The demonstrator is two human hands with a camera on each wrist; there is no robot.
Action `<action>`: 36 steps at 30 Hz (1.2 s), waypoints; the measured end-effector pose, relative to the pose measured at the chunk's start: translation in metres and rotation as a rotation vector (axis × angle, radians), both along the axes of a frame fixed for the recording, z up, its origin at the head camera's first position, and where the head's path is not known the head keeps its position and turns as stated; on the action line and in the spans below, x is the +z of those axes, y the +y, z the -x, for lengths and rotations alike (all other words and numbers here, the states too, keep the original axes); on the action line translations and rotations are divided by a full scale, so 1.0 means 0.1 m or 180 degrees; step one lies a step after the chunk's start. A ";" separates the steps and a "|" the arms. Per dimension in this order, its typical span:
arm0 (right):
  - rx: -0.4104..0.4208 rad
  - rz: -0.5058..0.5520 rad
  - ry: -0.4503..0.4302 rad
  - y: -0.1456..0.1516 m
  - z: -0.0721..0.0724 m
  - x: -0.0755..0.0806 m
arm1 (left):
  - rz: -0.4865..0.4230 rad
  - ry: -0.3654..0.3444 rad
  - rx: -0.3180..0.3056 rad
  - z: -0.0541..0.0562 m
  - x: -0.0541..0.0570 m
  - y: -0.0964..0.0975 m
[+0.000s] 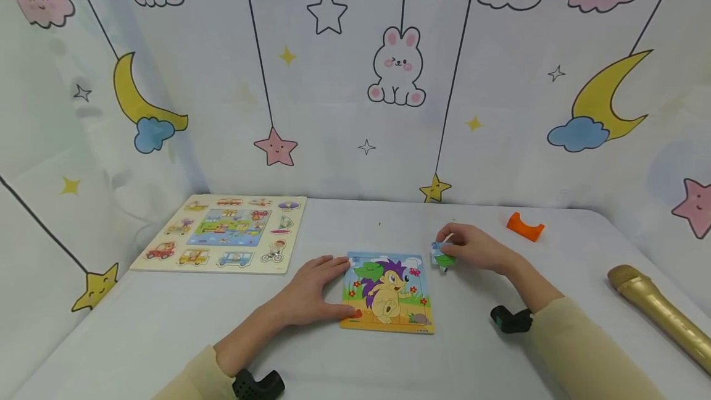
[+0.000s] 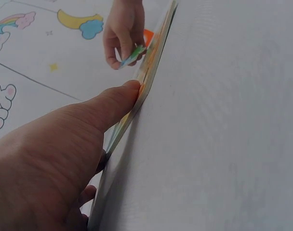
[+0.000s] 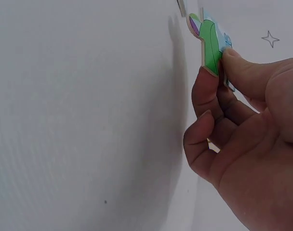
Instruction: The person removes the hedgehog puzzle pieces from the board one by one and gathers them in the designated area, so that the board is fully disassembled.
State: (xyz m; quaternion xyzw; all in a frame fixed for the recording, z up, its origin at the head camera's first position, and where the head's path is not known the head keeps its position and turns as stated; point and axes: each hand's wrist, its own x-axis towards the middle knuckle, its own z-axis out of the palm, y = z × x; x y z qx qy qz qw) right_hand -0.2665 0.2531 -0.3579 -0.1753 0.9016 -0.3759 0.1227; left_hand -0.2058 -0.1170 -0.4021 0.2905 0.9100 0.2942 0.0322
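A square hedgehog jigsaw puzzle (image 1: 387, 301) lies on the white table. My left hand (image 1: 311, 292) rests along its left side, thumb on the lower left corner and the other fingers stretched toward the upper left corner. In the left wrist view, the thumb of the left hand (image 2: 64, 130) presses on the puzzle's rim (image 2: 149, 86). To the right of the puzzle, my right hand (image 1: 472, 249) pinches a blue and green puzzle piece (image 1: 442, 258). The right wrist view shows this puzzle piece (image 3: 211, 45) between thumb and fingertips, tilted, with a green leaf part facing up.
A larger vehicle puzzle board (image 1: 208, 258) lies at the back left. Beyond the right hand sits a curved orange block (image 1: 524, 227). A gold microphone (image 1: 661, 310) lies along the right side. A patterned white cloth (image 1: 344, 110) hangs behind the table.
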 end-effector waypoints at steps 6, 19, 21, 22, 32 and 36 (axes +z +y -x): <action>0.0032 -0.0080 0.0025 0.03 0.06 -0.05 | -0.0008 -0.0003 0.0017 0.00 -0.01 0.00; 0.0042 -0.0383 0.0346 -0.03 0.08 -0.13 | -0.0031 -0.0002 0.0015 -0.02 0.01 -0.01; 0.0050 -0.0388 0.0341 -0.04 0.08 -0.13 | -0.0030 0.0006 0.0012 -0.02 0.00 -0.01; 0.0041 -0.0394 0.0336 -0.05 0.08 -0.13 | -0.0028 0.0013 0.0011 -0.01 0.00 -0.01; -0.0004 -0.0423 0.0275 -0.03 0.08 -0.13 | -0.0022 0.0015 -0.0009 -0.01 0.00 -0.01; 0.0037 -0.0390 0.0211 -0.01 0.08 -0.12 | -0.0019 0.0033 -0.0017 -0.01 0.01 -0.01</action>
